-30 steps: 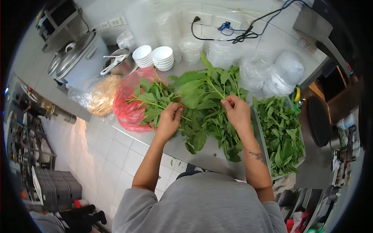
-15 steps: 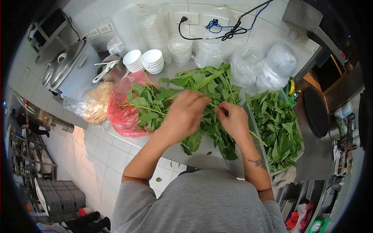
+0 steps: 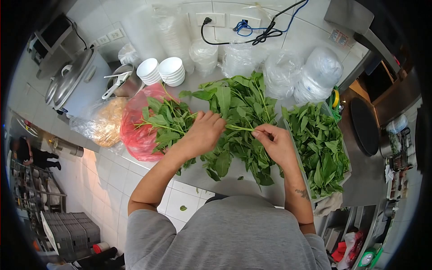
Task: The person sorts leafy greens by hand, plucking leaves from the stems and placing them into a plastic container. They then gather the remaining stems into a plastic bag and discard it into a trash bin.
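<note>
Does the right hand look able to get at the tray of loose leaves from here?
Probably yes: the right hand is close beside the tray, and nothing seems to stand between them, though its fingers are pinching a green stem.

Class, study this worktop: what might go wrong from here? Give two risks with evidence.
The leafy stems lie near the counter edge; bits may drop to the floor, where a leaf lies.

The right forearm is close to the heaped tray; a bump might spill leaves.

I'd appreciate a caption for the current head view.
Both hands grip a green stem above leafy greens.
</note>
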Tool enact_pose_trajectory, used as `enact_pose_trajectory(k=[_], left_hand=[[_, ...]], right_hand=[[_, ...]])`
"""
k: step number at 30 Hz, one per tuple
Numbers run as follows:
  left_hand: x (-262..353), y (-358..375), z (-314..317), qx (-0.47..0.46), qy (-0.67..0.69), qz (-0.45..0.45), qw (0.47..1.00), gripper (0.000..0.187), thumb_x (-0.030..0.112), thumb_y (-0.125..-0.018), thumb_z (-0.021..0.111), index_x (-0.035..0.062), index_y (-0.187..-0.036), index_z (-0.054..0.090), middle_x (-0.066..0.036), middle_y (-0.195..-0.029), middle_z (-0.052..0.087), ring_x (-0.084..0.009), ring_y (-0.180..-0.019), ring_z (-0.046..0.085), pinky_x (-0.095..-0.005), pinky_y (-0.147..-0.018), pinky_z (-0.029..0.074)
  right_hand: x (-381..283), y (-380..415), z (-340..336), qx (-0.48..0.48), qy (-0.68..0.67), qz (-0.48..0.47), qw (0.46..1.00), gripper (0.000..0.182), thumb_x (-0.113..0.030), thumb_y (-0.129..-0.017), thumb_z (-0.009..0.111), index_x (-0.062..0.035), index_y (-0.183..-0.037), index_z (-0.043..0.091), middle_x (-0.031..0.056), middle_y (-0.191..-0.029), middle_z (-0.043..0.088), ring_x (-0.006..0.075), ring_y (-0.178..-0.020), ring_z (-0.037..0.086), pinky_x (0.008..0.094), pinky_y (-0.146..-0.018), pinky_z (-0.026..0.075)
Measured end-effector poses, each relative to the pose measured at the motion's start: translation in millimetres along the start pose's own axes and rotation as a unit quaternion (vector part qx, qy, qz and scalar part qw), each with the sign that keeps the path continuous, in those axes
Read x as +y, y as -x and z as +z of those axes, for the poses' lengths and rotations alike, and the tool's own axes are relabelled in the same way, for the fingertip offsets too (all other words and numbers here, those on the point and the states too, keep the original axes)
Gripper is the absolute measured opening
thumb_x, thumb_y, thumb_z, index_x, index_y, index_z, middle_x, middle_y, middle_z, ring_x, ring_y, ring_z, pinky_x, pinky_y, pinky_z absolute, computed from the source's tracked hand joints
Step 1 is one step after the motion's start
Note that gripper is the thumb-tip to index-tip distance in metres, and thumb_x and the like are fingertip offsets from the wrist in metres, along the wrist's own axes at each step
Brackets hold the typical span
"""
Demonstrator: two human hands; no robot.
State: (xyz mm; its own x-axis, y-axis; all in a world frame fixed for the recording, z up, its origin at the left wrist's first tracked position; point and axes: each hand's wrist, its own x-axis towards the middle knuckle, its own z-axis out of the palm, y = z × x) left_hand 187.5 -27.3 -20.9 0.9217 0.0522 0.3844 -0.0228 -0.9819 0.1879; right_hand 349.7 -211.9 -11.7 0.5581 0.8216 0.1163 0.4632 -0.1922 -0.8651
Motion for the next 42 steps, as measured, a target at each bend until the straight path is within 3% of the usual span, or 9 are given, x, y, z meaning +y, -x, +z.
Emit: enact_pose_trajectory(k=[4,10,17,20,22,28,32,38,42], left_hand=[[5,4,14,0.010,-0.103,0.022,0.994,0.016,0.008,-0.073,0.062,0.0012,-0.084,0.052,-0.014,-0.081,0.052,-0.0306,-0.079,0.049,-0.0433,-0.077,0.037],[-9,9,63,-0.045,-0.207,0.034,0.977,0.013,0.015,-0.072,0.057,0.0028,-0.073,0.054,-0.015,-0.070,0.055,-0.0281,-0.070,0.052,-0.0426,-0.072,0.037],[-8,-13,44,0.090,-0.138,-0.028,0.986,0.010,0.016,-0.073,0.058,0.0063,-0.072,0.054,-0.013,-0.068,0.057,-0.0272,-0.067,0.054,-0.0408,-0.065,0.039],[-50,-6,47,-0.073,-0.250,-0.151,0.954,0.006,0.012,-0.074,0.057,0.0062,-0.073,0.055,-0.013,-0.068,0.057,-0.0294,-0.065,0.056,-0.0438,-0.061,0.040],[-98,16,31,0.143,-0.065,-0.266,0.951,0.007,0.008,-0.081,0.053,0.0030,-0.081,0.057,-0.014,-0.069,0.057,-0.0288,-0.065,0.058,-0.0424,-0.063,0.045],[-47,-4,-8,0.117,0.533,-0.312,0.778,0.017,0.010,-0.095,0.045,-0.0009,-0.090,0.057,-0.006,-0.073,0.055,-0.0156,-0.069,0.058,-0.0304,-0.070,0.047],[-31,-9,13,-0.004,0.460,-0.292,0.839,0.016,0.013,-0.096,0.050,0.0013,-0.101,0.059,-0.005,-0.085,0.062,-0.0132,-0.079,0.059,-0.0270,-0.069,0.046],[10,-25,32,0.032,0.379,-0.122,0.917,0.020,0.013,-0.090,0.062,0.0007,-0.106,0.061,-0.012,-0.097,0.066,-0.0188,-0.086,0.062,-0.0304,-0.079,0.047],[25,-24,43,0.088,0.331,-0.080,0.936,0.016,0.006,-0.085,0.065,0.0014,-0.099,0.060,-0.013,-0.088,0.060,-0.0265,-0.081,0.060,-0.0330,-0.072,0.046]], right_hand=[[-6,2,3,-0.025,0.000,0.024,0.999,0.013,-0.014,-0.087,0.067,-0.0015,-0.091,0.067,0.0014,-0.065,0.060,0.0091,-0.059,0.051,0.0262,-0.054,0.039],[-7,14,43,-0.030,0.193,-0.102,0.975,0.017,-0.023,-0.085,0.063,-0.0067,-0.084,0.065,0.0120,-0.079,0.064,0.0334,-0.066,0.061,0.0429,-0.059,0.047],[-14,13,20,0.019,0.039,-0.005,0.999,0.014,-0.019,-0.087,0.065,-0.0056,-0.085,0.066,0.0115,-0.069,0.061,0.0247,-0.055,0.057,0.0343,-0.053,0.044],[-13,25,9,0.025,0.003,0.011,1.000,0.013,-0.018,-0.088,0.065,-0.0051,-0.086,0.066,0.0078,-0.064,0.058,0.0136,-0.053,0.050,0.0284,-0.051,0.039],[-6,28,-16,-0.012,-0.036,0.041,0.998,0.015,-0.015,-0.091,0.062,-0.0014,-0.087,0.066,0.0008,-0.066,0.056,0.0085,-0.059,0.046,0.0237,-0.055,0.037],[19,12,-13,-0.046,-0.193,0.066,0.978,0.020,-0.016,-0.097,0.054,-0.0003,-0.091,0.065,-0.0070,-0.063,0.043,0.0028,-0.056,0.032,0.0199,-0.051,0.026],[27,6,-20,-0.085,-0.279,0.110,0.950,0.021,-0.017,-0.097,0.052,0.0003,-0.091,0.063,-0.0087,-0.059,0.034,0.0025,-0.050,0.026,0.0210,-0.046,0.018],[23,5,-23,-0.097,-0.295,0.123,0.943,0.022,-0.018,-0.097,0.053,0.0009,-0.090,0.062,-0.0083,-0.058,0.035,0.0027,-0.048,0.026,0.0209,-0.045,0.018],[20,5,-23,-0.115,-0.298,0.121,0.940,0.022,-0.021,-0.096,0.054,-0.0029,-0.090,0.066,-0.0088,-0.062,0.038,0.0018,-0.054,0.029,0.0194,-0.048,0.020]])
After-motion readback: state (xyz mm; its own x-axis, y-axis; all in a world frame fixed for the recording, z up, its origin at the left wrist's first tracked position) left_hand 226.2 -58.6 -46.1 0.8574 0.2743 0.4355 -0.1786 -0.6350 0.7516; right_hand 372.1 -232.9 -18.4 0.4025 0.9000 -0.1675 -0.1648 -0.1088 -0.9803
